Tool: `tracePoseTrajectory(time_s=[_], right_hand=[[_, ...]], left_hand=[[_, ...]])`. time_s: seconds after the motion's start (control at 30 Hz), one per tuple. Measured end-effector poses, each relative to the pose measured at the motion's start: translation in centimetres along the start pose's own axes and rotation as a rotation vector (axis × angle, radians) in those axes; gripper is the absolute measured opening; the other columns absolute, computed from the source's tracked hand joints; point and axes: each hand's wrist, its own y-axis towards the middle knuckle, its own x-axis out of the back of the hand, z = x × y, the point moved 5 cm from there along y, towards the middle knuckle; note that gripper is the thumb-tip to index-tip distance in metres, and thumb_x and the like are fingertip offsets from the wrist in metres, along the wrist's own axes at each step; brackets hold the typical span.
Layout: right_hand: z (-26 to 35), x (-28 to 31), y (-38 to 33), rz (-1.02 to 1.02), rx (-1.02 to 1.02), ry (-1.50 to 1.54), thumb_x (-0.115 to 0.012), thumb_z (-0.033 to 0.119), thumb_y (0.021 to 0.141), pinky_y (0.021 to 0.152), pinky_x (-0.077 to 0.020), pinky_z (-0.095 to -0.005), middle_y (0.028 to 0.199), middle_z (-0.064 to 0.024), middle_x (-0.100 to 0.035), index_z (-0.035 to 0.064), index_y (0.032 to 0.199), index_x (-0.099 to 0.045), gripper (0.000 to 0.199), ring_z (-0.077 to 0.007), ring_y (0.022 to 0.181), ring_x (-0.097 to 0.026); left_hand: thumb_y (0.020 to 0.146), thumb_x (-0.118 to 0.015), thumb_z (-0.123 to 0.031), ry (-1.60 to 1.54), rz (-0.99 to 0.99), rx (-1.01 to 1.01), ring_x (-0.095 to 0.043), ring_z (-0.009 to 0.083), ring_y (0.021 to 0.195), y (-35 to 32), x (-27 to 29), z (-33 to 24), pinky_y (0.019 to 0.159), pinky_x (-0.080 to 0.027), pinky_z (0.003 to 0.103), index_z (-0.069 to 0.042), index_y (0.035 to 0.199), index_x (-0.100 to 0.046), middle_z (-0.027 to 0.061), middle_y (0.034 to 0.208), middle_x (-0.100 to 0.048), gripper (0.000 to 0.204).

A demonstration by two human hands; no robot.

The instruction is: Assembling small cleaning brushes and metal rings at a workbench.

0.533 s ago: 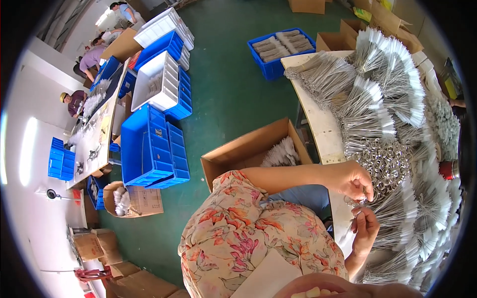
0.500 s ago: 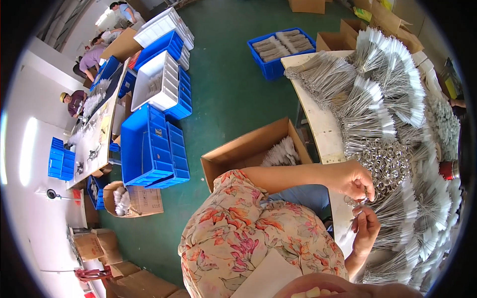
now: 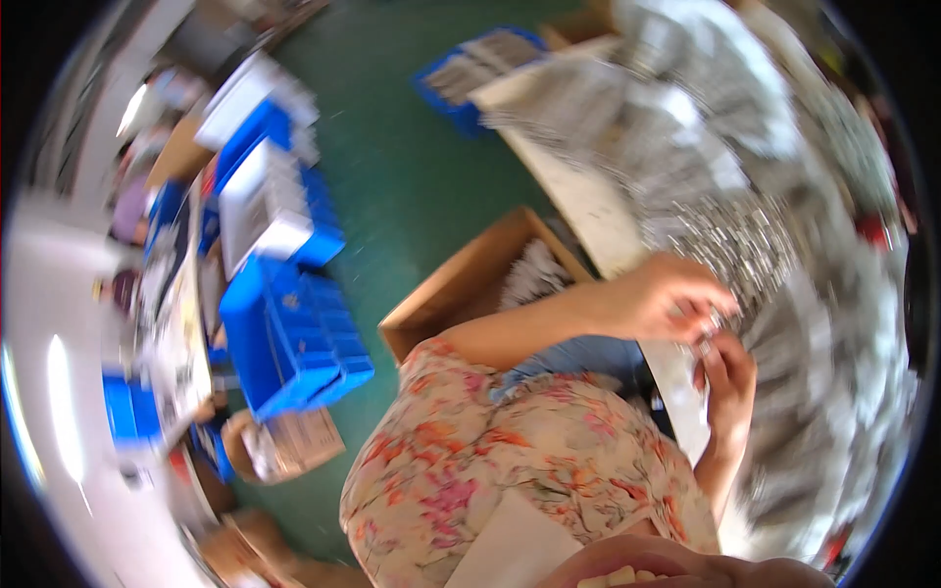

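The picture is motion-blurred. My left hand reaches from my floral-sleeved shoulder to the edge of a white table. My right hand comes up from below and meets it fingertip to fingertip. Between the fingers of both hands sits a small shiny metal part, too blurred to make out its shape. Just beyond my hands lies a heap of small silvery metal parts. Around the heap, bundles of grey-and-white wire-like pieces cover the table.
An open cardboard box holding white pieces stands on the green floor beside the table. Stacked blue crates and white trays are to the left, and another blue crate at the top. Other people work at a long table at far left.
The view has swung and blurred. My two hands have come closer together, and their fingertips now meet over the small metal part at the table edge.
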Motion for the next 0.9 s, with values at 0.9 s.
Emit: tracePoseTrajectory(time_s=[0.9], right_hand=[[7.9,-0.3,2.4,-0.064,0.29,0.059,-0.065,0.008,0.08,0.059,-0.0454,-0.0185,0.075,-0.0015,-0.063,0.0005,0.087,-0.064,0.01,-0.0031,0.067,-0.055]], left_hand=[[0.077,-0.062,0.001,0.283,0.062,-0.12,-0.061,0.0146,0.073,5.2,1.9,-5.0,0.065,-0.05,0.023,0.003,0.098,-0.063,0.0107,0.088,-0.063,0.022]])
